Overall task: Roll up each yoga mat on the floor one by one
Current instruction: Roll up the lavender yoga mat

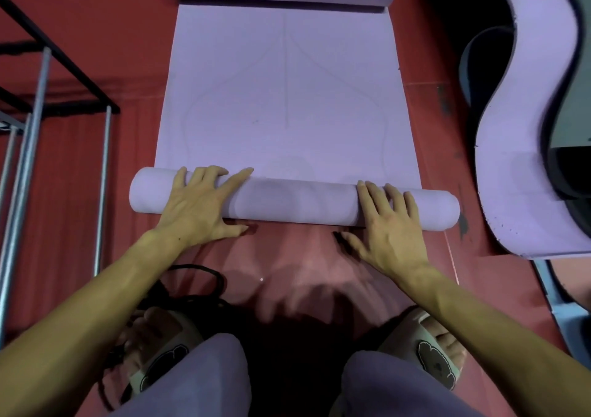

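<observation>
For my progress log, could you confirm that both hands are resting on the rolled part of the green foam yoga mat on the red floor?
Not quite: the head view shows a lilac foam yoga mat, not green. Left hand and right hand do rest on its roll, on the red floor.

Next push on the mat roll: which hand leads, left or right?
Neither clearly; probably both together. The left hand and right hand lie flat on the roll, each a similar way in from its end, with flat mat ahead.

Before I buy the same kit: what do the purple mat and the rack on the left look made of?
Purple mat: probably soft matte foam; it rolls thick, faint printed lines. Rack: likely metal; shiny silver tubes, black top bars.
</observation>
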### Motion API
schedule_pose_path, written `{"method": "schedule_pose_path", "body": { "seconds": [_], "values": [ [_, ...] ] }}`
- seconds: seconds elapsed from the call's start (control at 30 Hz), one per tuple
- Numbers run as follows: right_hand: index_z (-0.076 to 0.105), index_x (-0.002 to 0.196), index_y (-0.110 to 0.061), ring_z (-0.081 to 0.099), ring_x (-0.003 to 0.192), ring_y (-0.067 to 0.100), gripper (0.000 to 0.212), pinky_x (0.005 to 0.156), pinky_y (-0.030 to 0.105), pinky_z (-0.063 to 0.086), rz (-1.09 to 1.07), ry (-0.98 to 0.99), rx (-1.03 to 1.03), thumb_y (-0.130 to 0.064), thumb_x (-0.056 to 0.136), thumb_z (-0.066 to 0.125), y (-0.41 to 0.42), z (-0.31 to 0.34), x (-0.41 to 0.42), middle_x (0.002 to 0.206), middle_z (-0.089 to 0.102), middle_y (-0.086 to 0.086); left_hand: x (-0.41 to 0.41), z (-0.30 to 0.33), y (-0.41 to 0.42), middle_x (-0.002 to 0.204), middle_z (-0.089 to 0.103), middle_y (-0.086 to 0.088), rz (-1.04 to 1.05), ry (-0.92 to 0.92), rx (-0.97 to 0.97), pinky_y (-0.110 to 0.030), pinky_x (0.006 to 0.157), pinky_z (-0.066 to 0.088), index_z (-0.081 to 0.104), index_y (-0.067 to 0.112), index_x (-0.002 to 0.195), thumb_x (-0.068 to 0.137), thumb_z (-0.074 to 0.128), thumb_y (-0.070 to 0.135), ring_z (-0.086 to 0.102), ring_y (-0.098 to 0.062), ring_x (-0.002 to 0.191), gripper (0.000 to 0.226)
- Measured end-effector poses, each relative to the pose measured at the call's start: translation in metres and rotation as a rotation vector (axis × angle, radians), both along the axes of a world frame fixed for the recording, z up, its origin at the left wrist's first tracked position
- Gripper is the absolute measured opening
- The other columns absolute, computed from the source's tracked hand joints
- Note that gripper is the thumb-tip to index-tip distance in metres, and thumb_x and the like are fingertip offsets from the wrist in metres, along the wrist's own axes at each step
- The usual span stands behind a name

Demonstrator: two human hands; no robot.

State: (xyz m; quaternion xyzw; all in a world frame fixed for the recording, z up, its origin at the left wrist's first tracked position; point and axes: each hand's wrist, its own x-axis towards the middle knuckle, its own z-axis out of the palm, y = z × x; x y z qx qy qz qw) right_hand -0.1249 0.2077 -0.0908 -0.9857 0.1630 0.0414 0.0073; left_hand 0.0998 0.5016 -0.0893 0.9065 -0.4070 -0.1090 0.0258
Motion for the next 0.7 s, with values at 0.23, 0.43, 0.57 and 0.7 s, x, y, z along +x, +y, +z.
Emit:
{"method": "schedule_pose_path", "body": {
  "seconds": [0.23,0.43,0.57,0.7],
  "values": [
    [0.04,0.152,-0.008,0.042,0.139,0.04,0.101,0.118,0.063,0.026,0.004,0.004,0.005,-0.079,0.083,0.058,-0.012,-0.006,0.017,0.151,0.05,0.009,0.006,0.001,-0.006,0.149,0.048,-0.009,0.03,-0.084,0.006,-0.068,0.117,0.022,0.049,0.029,0.147,0.065,0.068,0.082,0.042,-0.035,0.138,0.1],
    [0.052,0.135,-0.012,0.057,0.113,0.037,0.087,0.106,0.06,0.038,0.063,-0.006,0.028,-0.073,0.076,0.071,-0.031,-0.006,0.035,0.129,0.064,0.006,0.014,0.002,-0.011,0.135,0.054,-0.009,0.01,-0.159,0.056,-0.063,0.108,0.035,0.045,0.03,0.151,0.059,0.091,0.062,0.048,-0.035,0.125,0.107],
    [0.056,0.127,-0.015,0.059,0.105,0.036,0.086,0.091,0.053,0.045,0.113,0.031,0.037,-0.082,0.074,0.066,-0.041,-0.003,0.038,0.119,0.066,0.004,0.018,0.008,-0.012,0.117,0.065,-0.002,0.033,-0.123,-0.019,-0.053,0.097,0.045,0.056,0.025,0.131,0.056,0.095,0.057,0.058,-0.033,0.11,0.09],
    [0.055,0.129,-0.021,0.057,0.107,0.029,0.095,0.089,0.049,0.045,0.14,0.188,0.103,-0.093,0.068,0.043,-0.051,0.005,0.036,0.121,0.064,-0.001,0.018,0.017,-0.011,0.114,0.067,0.005,0.053,0.041,0.048,-0.046,0.091,0.049,0.056,0.032,0.132,0.054,0.092,0.063,0.059,-0.028,0.11,0.091]
  ]
}}
